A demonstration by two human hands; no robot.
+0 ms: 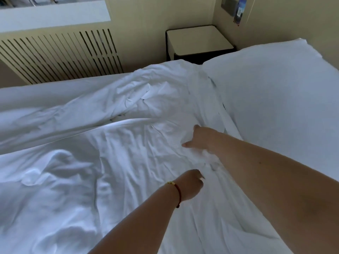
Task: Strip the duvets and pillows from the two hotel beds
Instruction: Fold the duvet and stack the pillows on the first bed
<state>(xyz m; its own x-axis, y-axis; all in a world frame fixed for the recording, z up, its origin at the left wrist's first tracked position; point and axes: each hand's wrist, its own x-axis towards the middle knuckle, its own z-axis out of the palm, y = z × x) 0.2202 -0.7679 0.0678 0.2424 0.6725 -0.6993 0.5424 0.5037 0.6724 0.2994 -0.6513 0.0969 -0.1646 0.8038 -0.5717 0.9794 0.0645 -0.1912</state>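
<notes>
Plainly, the rumpled white cotton duvet (pixel 102 162) is lying spread over most of the near bed, heaped in folds toward the left; the plump white pillow (pixel 275 92) is sitting at the head, to the right, its edge just touching the duvet's turned-back top. Both bare arms are reaching in over the cloth; the right hand (pixel 200 139) is digging into the bunched top edge, fingers curled into the fabric and seemingly gripping it; the left hand (pixel 190 185), with a thin red cord bracelet (pixel 178 193) on the wrist, is resting its bent fingers on a crease, though whether it is pinching cloth I cannot tell. To do this well, I judge both hands should be gathering a full fistful of the top hem, then drawing it toward the foot in one sweep, keeping the pillow clear. Beyond the bed, a slatted cream radiator cover (pixel 60 55) is lining the wall; a small square cream-topped bedside table (pixel 199 41) is standing in the corner.
</notes>
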